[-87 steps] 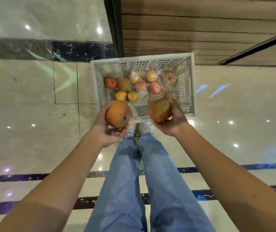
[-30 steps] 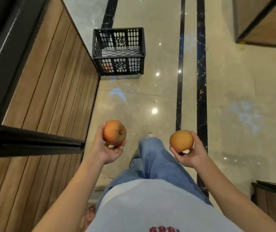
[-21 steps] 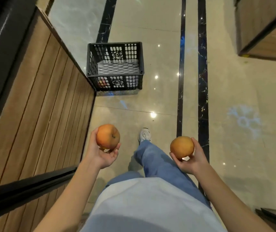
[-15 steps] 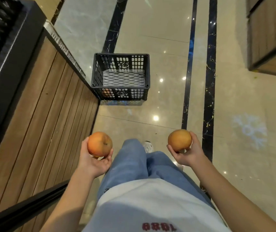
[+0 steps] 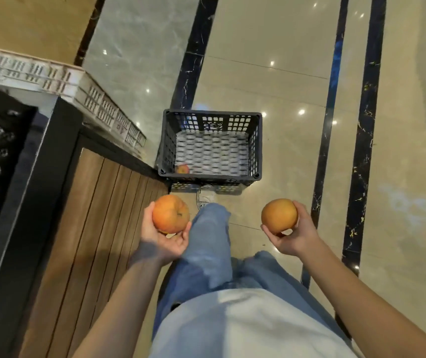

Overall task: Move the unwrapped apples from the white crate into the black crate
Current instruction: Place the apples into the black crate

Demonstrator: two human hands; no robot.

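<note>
Two apples in carry: my left hand (image 5: pixel 165 241) curls round the orange apple (image 5: pixel 170 213), my right hand (image 5: pixel 292 237) round the brown apple (image 5: pixel 279 215). Next: lower both into the black crate (image 5: pixel 206 176), frame centre.

Glossy beige floor (image 5: pixel 284 81), striped with dark marble. Standing on it: black crate (image 5: pixel 209 176) by the wooden counter (image 5: pixel 98 215); stacked white crates (image 5: pixel 51 81) behind; shoe (image 5: pixel 205 195) just before the black crate.

Forearms extended; left hand (image 5: pixel 165 237), right hand (image 5: pixel 294 237) palm-up, fingers curled in grip.
</note>
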